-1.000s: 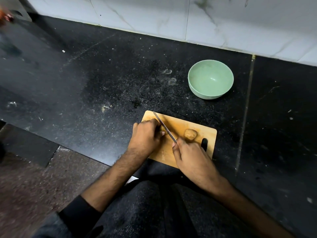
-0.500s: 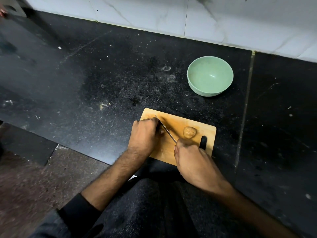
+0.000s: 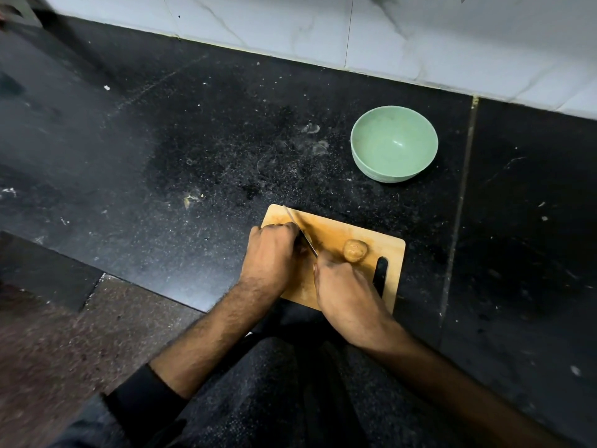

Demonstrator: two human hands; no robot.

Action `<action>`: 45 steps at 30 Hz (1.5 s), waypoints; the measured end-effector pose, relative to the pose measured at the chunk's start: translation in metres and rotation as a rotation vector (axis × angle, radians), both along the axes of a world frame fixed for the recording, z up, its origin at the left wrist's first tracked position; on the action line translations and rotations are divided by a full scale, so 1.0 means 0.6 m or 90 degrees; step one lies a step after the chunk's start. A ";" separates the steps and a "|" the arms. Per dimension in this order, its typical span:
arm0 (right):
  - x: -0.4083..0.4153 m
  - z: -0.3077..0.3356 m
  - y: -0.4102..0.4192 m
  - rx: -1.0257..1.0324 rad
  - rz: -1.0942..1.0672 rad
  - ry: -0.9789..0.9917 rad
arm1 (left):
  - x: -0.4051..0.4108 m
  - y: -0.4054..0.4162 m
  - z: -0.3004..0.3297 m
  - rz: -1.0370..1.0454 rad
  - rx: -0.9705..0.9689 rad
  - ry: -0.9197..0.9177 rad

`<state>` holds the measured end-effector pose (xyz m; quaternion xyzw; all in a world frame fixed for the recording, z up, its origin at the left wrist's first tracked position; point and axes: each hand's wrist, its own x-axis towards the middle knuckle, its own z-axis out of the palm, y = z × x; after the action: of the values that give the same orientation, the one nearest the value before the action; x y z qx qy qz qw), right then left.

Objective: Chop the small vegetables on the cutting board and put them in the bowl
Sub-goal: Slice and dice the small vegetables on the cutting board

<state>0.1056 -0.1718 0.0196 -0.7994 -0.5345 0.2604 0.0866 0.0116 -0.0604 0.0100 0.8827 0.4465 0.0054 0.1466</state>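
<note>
Hands on cutting board, knife tip far-left, vegetable seemingly beneath.

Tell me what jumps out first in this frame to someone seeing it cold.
First, the two hands at work on the wooden cutting board at the counter's near edge: the right hand holds a knife angled across the board, the left hand curled beside its blade. A small brown vegetable lies whole right of the knife. The pale green bowl, empty, stands further back near the wall.
</note>
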 end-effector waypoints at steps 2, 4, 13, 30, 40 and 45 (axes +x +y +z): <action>-0.003 -0.010 0.010 0.005 -0.007 -0.006 | -0.001 0.000 0.001 0.001 -0.011 -0.013; -0.006 -0.019 0.019 0.008 -0.011 -0.018 | -0.003 0.000 0.002 0.004 -0.026 -0.029; -0.016 -0.030 0.037 -0.013 -0.032 -0.044 | -0.009 0.002 -0.008 0.029 -0.051 -0.068; 0.021 -0.006 -0.069 -0.074 0.036 0.023 | -0.016 0.006 -0.032 0.069 -0.072 -0.097; 0.040 0.020 -0.095 -0.143 0.052 0.032 | -0.036 0.015 -0.032 0.064 -0.002 -0.054; 0.051 0.006 -0.086 -0.064 0.033 0.056 | -0.038 0.009 -0.025 0.057 -0.007 -0.035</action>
<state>0.1361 -0.2233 0.0231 -0.7764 -0.5368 0.3243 0.0629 -0.0110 -0.0552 -0.0052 0.8605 0.4813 0.0338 0.1635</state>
